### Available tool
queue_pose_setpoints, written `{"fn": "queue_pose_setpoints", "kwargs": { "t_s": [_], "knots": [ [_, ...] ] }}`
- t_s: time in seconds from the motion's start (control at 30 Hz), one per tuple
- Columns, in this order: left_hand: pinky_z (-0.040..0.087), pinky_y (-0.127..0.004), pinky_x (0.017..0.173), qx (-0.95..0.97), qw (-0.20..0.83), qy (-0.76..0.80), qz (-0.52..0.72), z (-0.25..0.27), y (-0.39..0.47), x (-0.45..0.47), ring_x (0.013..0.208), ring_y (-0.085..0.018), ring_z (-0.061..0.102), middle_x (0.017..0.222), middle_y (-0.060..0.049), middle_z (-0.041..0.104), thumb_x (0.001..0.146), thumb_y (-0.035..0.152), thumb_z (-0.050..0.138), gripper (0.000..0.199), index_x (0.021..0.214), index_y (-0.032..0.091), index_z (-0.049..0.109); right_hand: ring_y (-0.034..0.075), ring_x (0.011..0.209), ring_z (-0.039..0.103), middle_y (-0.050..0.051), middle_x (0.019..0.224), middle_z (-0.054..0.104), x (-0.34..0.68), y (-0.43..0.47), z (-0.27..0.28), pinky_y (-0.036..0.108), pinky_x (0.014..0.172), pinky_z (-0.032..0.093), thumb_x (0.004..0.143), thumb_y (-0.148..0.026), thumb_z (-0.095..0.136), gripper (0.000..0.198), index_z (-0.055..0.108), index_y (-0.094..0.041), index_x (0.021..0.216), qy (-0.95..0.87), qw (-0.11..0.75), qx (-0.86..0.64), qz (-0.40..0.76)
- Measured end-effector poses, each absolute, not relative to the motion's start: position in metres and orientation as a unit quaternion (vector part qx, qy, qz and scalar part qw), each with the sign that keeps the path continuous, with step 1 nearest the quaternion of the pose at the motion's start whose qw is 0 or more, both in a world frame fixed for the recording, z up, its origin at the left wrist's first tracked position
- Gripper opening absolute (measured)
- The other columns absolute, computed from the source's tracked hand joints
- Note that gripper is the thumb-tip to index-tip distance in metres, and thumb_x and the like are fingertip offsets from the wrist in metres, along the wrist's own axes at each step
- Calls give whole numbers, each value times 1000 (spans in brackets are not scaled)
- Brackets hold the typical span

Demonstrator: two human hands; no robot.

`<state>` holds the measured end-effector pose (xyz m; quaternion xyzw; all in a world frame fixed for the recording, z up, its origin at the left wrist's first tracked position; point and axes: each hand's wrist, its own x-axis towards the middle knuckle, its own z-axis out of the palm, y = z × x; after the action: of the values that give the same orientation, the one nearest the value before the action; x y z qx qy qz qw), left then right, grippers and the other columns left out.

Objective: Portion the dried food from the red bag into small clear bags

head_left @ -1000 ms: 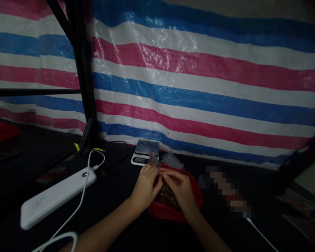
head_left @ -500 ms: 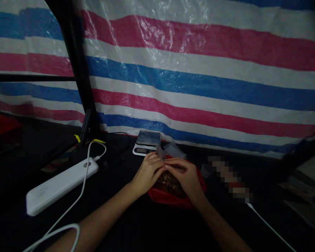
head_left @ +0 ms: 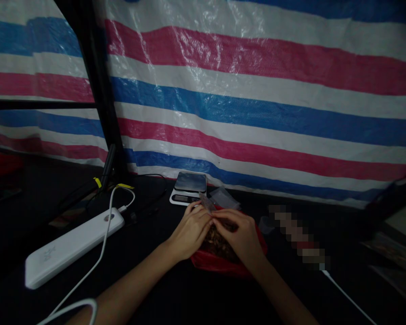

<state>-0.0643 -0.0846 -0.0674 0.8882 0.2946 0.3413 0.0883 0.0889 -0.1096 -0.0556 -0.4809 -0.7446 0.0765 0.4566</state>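
Observation:
Both hands meet over a red plastic bag [head_left: 209, 263] full of brown, dried flake-like pieces [head_left: 220, 243]. Between the fingertips is a small clear plastic bag [head_left: 207, 202], its upper end sticking up and away from me. My left hand [head_left: 191, 229] is closed on the left side of this small bag. From the right, my right hand [head_left: 238, 230] pinches its edge with thumb and forefinger. Whatever lies inside the small bag is mostly covered by my fingers. Just beyond the left hand stands a digital scale [head_left: 188, 186], its grey plate bare.
Flat clear bags [head_left: 225, 197] lie behind the red bag, and a small clear cup [head_left: 266, 225] is to its right. A white power bank [head_left: 72, 248] with a white cable [head_left: 103, 253] occupies the left. A pixelated object [head_left: 299, 237] with a cable lies right. Striped sheeting [head_left: 257, 104] hangs behind.
The view has tilted slightly, so most things sit a little lower. Both hands keep their pinch on the small clear bag, with barely any finger movement.

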Motion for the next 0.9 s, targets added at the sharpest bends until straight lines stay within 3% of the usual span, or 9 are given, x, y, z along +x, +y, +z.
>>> {"fn": "queue_pose_setpoints", "kwargs": {
  "t_s": [0.43, 0.63, 0.9],
  "knots": [
    [29, -34, 93, 862, 116, 316, 378, -66, -83, -64, 88, -14, 50, 85, -1, 59, 87, 20, 34, 21, 85, 18, 55, 16, 92, 60, -1, 100, 65, 95, -106, -61, 29, 85, 46, 78, -17, 52, 28, 63, -27, 102, -774, 430, -459, 75],
    [32, -33, 86, 837, 127, 348, 403, -70, -80, -64, 82, -15, 50, 78, -2, 59, 89, 25, 33, 26, 79, 17, 55, 17, 92, 58, 1, 97, 66, 93, -108, -58, 32, 83, 46, 77, -19, 55, 24, 64, -26, 99, -787, 423, -448, 38],
    [35, -31, 80, 854, 151, 321, 381, -69, -78, -64, 81, -15, 48, 80, -3, 55, 90, 23, 29, 26, 83, 16, 53, 15, 88, 61, -1, 94, 68, 94, -109, -53, 27, 82, 46, 77, -19, 56, 19, 66, -24, 93, -755, 433, -484, 85]
  ]
}}
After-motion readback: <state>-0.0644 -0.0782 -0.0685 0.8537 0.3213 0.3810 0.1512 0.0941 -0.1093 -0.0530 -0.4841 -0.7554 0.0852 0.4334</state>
